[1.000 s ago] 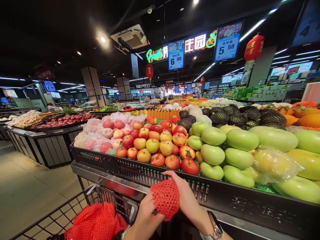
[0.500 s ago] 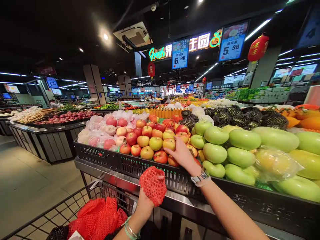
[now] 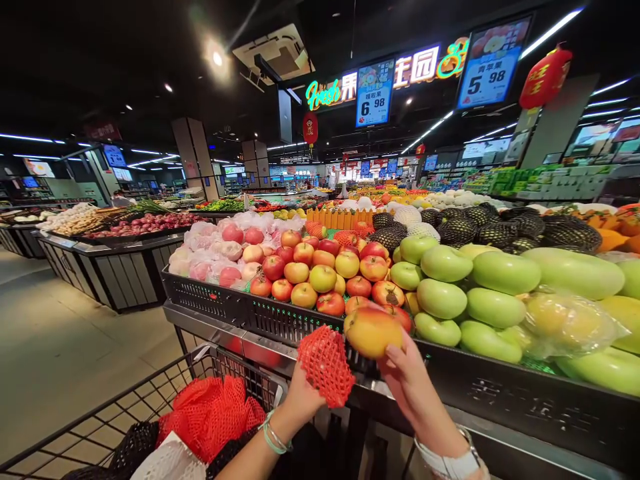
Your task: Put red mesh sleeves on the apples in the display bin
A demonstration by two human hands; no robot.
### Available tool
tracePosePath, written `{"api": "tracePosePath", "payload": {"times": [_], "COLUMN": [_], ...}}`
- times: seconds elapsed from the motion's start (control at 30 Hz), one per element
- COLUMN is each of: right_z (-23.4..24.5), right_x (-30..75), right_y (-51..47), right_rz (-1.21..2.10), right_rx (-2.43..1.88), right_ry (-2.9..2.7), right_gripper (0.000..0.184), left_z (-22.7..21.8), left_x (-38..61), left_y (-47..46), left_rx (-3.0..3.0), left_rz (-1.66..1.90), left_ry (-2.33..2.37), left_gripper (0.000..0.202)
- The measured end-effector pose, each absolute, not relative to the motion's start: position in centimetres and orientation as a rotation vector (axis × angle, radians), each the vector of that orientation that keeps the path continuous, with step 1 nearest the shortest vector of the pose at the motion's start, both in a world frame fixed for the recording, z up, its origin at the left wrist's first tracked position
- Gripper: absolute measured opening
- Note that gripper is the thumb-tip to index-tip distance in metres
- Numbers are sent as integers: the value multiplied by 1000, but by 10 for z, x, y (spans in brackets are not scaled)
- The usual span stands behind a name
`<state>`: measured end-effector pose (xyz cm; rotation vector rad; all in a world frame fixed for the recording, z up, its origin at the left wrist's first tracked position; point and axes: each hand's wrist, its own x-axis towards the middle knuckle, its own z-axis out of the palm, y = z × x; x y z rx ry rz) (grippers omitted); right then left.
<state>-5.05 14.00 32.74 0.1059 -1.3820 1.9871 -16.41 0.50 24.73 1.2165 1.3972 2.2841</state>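
Observation:
My right hand (image 3: 411, 380) grips a yellow-red apple (image 3: 373, 331) just in front of the fruit stand's black rim (image 3: 280, 321). Beside it, my left hand (image 3: 303, 399) holds a red foam net sleeve (image 3: 326, 365), which almost touches the apple's left side. Behind both lies a heap of red and yellow apples (image 3: 320, 277) in the stand. Green apples (image 3: 450, 293) are piled to their right.
A wire shopping cart (image 3: 125, 427) stands at lower left with red net sleeves (image 3: 213, 415), black ones and a white one inside. Dark netted fruit (image 3: 480, 230) lies further back. A second produce stand (image 3: 105, 263) is at left across a tiled aisle (image 3: 60, 360). Price signs (image 3: 374, 93) hang overhead.
My right hand reached into the apple heap, took a yellow-red apple and drew it back to the red net sleeve. My left hand kept hold of the sleeve.

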Motion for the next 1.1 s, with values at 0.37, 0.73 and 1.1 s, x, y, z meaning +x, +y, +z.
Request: {"api": "tracePosePath", "payload": {"times": [0.37,0.73,1.1], "right_z": [281,218,241], "right_x": [-49,-43,-36], "right_y": [135,80,103], "right_rz": [2029,2477,2031], "right_rx": [263,97,-352], "right_ry": [-1751,-1113,-1180], "right_gripper": [79,69,106], "left_z": [266,260,302], "left_x": [-143,-140,-106], "left_y": [-12,-4,-37], "left_rx": [1998,2268,2140], "left_rz": [1673,1627,1669], "left_ry": [2251,2613,2381], "left_gripper": [56,54,27]}}
